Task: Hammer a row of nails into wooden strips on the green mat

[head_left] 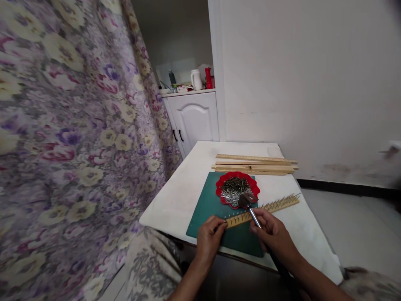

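Observation:
A narrow wooden strip [242, 218] with several nails standing in it lies slantwise across a green mat [200, 209]. My left hand [209, 235] is closed at the strip's left end, thumb and fingertips pinched together there; whether a nail is also between them is too small to tell. In my right hand [274, 234] is a hammer [255, 218], gripped by its handle, with the dark head raised over the strip. Beyond the hammer head sits a red scalloped dish [219, 180] full of loose nails [234, 190]. Toward the strip's right end the nails [280, 203] stand densely and lean.
Several wooden strips [253, 167] lie side by side at the far edge of the white table [175, 192]. A floral curtain [78, 146] hangs at the left. Behind stands a white cabinet [197, 119] with a white jug [196, 79] and a red bottle [208, 78].

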Motion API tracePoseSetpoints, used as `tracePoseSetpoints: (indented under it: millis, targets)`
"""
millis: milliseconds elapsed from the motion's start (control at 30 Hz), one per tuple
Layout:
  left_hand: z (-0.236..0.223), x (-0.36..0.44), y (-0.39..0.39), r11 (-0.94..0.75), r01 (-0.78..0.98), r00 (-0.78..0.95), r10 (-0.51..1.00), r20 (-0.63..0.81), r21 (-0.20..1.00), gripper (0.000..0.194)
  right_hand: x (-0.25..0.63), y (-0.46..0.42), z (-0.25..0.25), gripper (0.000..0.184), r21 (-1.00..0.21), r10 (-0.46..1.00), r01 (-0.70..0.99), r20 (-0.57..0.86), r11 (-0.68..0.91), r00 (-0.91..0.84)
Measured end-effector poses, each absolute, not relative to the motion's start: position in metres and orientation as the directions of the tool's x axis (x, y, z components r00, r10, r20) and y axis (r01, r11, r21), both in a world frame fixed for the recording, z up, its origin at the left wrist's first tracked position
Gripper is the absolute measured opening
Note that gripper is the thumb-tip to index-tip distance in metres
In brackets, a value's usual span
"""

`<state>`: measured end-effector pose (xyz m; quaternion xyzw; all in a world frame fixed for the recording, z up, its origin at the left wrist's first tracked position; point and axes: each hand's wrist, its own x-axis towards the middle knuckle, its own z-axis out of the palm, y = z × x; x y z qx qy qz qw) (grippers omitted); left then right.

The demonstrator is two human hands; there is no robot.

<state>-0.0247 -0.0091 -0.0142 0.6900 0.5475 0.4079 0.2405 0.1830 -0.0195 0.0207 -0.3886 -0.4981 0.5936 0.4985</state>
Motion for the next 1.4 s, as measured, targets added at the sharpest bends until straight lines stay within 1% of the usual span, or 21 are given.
tracePoseSetpoints:
  millis: [133, 267, 400, 500, 600, 733, 933, 1067, 1200, 1300, 1400]
  targets:
    - [-0.014, -0.024, -0.008, -0.283, 0.565, 0.072, 0.953, 0.296, 0.775, 0.019, 0.183, -0.02, 0.018, 0.033, -0.98, 0.978, -0.199, 0.021, -0.021, -0.206]
    - [-0.015, -0.022, -0.008, -0.274, 0.607, 0.071, 0.954, 0.293, 0.746, 0.018, 0.183, -0.02, 0.013, 0.031, -0.981, 0.975, -0.192, 0.021, -0.022, -0.22]
    - [-0.019, -0.022, -0.006, -0.273, 0.651, 0.077, 0.952, 0.297, 0.708, 0.018, 0.185, -0.023, 0.016, 0.029, -0.981, 0.947, -0.185, 0.006, -0.057, -0.32]
    - [-0.021, -0.022, -0.006, -0.282, 0.663, 0.096, 0.951, 0.295, 0.694, 0.017, 0.183, -0.028, 0.024, 0.026, -0.987, 0.902, -0.123, -0.04, -0.102, -0.43]
    - [-0.022, -0.022, -0.006, -0.294, 0.663, 0.116, 0.949, 0.294, 0.689, 0.017, 0.179, -0.034, 0.031, 0.026, -0.991, 0.876, -0.085, -0.054, -0.108, -0.479]
    - [-0.022, -0.022, -0.007, -0.275, 0.682, 0.109, 0.954, 0.278, 0.677, 0.018, 0.172, -0.039, 0.032, 0.024, -0.992, 0.879, -0.085, -0.04, -0.091, -0.475]
    - [-0.022, -0.022, -0.007, -0.258, 0.699, 0.101, 0.959, 0.264, 0.667, 0.016, 0.167, -0.039, 0.033, 0.023, -0.995, 0.88, -0.037, -0.067, -0.095, -0.471]
    - [-0.02, -0.021, -0.007, -0.253, 0.703, 0.093, 0.959, 0.267, 0.664, 0.017, 0.167, -0.04, 0.035, 0.023, -0.998, 0.891, -0.026, -0.041, -0.06, -0.452]
    - [-0.021, -0.022, -0.007, -0.249, 0.718, 0.088, 0.959, 0.27, 0.65, 0.016, 0.166, -0.04, 0.035, 0.022, -0.998, 0.879, -0.003, -0.049, -0.058, -0.474]
    - [-0.024, -0.023, -0.006, -0.261, 0.695, 0.091, 0.956, 0.278, 0.67, 0.015, 0.167, -0.041, 0.037, 0.022, -0.998, 0.88, -0.012, -0.048, -0.061, -0.472]
    - [-0.025, -0.023, -0.006, -0.28, 0.646, 0.103, 0.954, 0.283, 0.71, 0.014, 0.171, -0.041, 0.038, 0.025, -0.996, 0.902, -0.044, -0.052, -0.078, -0.429]
